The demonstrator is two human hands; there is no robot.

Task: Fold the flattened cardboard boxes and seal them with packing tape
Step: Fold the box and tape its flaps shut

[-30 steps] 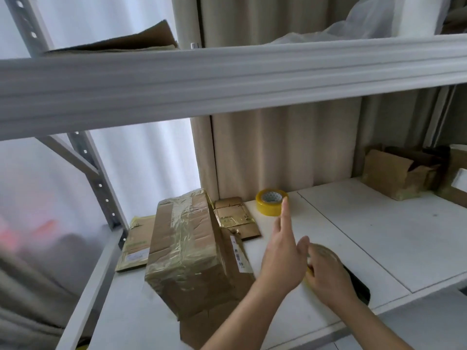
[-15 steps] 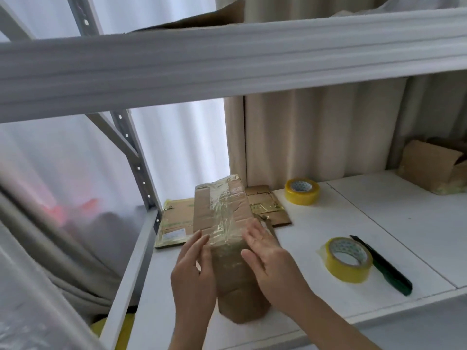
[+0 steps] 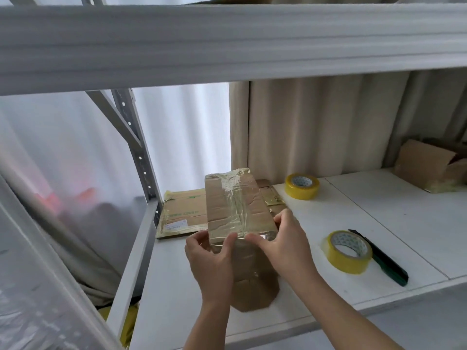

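The white shelf board (image 3: pixel 328 218) ends at a near edge running just under the forearms, and its left edge meets a grey steel rail with a perforated upright (image 3: pixel 141 157) at the back left corner. A thick white beam (image 3: pixel 227 39) crosses overhead, closing in the room above. A seam splits the board right of centre, and bare board lies between the seam and the hands.

Standing on end near the front edge is the tall brown cardboard box wrapped in clear packing tape (image 3: pixel 235 205), its taped upper face tilted toward the camera. The left hand (image 3: pixel 211 263) grips its near left corner, thumb curled onto the taped edge. The right hand (image 3: pixel 285 246) holds the near right corner, fingers bent around the side and thumb on the front edge.

Right of the hands, apart from them, a yellow roll of packing tape (image 3: pixel 348 251) lies just beside a dark green cutter (image 3: pixel 386 263). Behind the box, flattened brown cardboard sheets (image 3: pixel 182 213) lie on the board. A second yellow tape roll (image 3: pixel 302 185) sits near the beige curtain (image 3: pixel 328 122), and an open brown carton (image 3: pixel 427 165) rests at the far right.
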